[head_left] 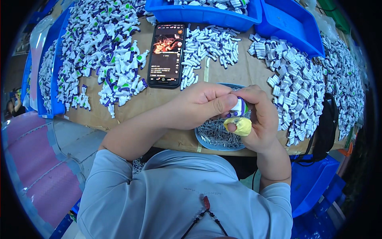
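Both forearms entered from the lower edge and met above a shallow blue dish (pixel 203 140) at the near edge of the cardboard-covered table (pixel 223 73). The left hand (pixel 201 104) was curled into a loose fist, its thumb stretched rightward and pressed against one small white, purple and green toy piece (pixel 240 107). The right hand (pixel 258 115) was closed around the same piece from the other side; its thumb wore yellowish tape wrapping (pixel 238 126). The piece sat pinched between the two hands, directly over the dish. The dish held a heap of thin grey metal pins (pixel 217 133), too many to count. One smartphone (pixel 166 53) lay face up behind the hands, its screen lit. Four loose heaps of white-and-purple plastic parts lay on the table: figure-shaped pieces (pixel 105 47) at left, tube-like pieces (pixel 211 46) beside the phone, ridged blocks (pixel 296 83) at right, and more parts (pixel 346 79) at the far right. Individual counts could not be told. Two blue bins (pixel 207 15) stood at the far edge.
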`<act>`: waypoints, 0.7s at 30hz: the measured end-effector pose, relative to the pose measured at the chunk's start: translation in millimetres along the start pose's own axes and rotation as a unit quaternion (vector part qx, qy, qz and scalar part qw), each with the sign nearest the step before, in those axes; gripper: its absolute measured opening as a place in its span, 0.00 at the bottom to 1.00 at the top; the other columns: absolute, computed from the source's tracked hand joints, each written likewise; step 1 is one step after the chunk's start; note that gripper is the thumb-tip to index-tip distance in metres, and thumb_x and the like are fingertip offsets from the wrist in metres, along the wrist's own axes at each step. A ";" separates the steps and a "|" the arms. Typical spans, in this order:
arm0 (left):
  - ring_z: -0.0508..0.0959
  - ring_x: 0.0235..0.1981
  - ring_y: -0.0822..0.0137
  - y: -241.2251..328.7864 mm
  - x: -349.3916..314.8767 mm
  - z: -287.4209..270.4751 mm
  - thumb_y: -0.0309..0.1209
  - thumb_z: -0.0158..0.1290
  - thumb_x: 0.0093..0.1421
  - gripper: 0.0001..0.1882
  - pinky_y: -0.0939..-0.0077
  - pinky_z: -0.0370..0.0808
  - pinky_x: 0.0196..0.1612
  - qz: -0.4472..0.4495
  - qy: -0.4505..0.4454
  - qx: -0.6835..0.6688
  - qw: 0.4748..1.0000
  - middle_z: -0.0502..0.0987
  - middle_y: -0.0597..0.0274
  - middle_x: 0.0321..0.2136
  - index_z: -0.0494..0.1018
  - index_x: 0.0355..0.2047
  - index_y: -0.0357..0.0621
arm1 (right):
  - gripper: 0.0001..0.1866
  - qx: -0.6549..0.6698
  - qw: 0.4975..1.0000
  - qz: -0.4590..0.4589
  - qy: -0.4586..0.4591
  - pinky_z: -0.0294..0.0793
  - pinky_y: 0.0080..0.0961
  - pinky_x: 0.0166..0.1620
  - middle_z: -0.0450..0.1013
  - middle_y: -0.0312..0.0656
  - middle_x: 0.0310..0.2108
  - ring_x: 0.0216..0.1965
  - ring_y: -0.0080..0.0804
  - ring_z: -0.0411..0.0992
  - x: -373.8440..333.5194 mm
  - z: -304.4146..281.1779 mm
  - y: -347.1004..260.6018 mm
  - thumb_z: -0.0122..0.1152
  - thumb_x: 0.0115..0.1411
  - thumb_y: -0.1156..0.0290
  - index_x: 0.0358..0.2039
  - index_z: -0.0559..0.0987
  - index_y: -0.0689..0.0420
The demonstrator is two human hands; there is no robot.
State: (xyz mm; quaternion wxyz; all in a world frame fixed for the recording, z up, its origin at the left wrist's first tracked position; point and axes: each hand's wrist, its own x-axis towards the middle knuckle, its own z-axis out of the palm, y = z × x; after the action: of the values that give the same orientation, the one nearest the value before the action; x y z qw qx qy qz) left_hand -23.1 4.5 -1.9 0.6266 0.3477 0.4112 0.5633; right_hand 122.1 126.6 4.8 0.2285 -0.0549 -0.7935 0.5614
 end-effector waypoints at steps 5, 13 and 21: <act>0.66 0.23 0.81 7.1 1.1 -5.2 0.40 0.42 0.67 0.18 0.82 0.65 0.26 0.012 0.019 0.092 0.995 0.70 0.73 0.21 0.71 0.31 0.38 | 0.21 -0.137 0.989 -0.048 -0.011 0.70 0.29 0.33 0.72 0.46 0.31 0.31 0.42 0.71 6.5 0.8 -2.3 0.69 0.43 0.72 0.38 0.73 0.61; 0.71 0.22 0.78 -7.7 4.9 -7.1 0.40 0.49 0.64 0.15 0.82 0.68 0.27 0.103 0.140 0.259 0.950 0.72 0.67 0.19 0.73 0.30 0.40 | 0.22 -0.273 0.950 -0.139 0.059 0.68 0.28 0.27 0.69 0.41 0.25 0.25 0.36 0.68 8.5 2.9 11.3 0.68 0.38 0.77 0.39 0.76 0.60; 0.71 0.25 0.73 -2.3 2.1 -12.2 0.34 0.64 0.49 0.14 0.82 0.67 0.28 0.296 0.136 0.298 0.897 0.73 0.62 0.27 0.75 0.30 0.35 | 0.16 -0.044 0.995 -0.070 0.054 0.68 0.20 0.25 0.75 0.42 0.31 0.24 0.28 0.69 5.0 -4.7 0.5 0.68 0.48 0.72 0.39 0.77 0.59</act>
State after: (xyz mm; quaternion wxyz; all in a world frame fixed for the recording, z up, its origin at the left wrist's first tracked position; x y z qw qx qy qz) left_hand -33.1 6.0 -9.4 0.2360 0.5439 0.5189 0.6159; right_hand 119.6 132.6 7.1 0.3073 -0.0397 -0.8059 0.5045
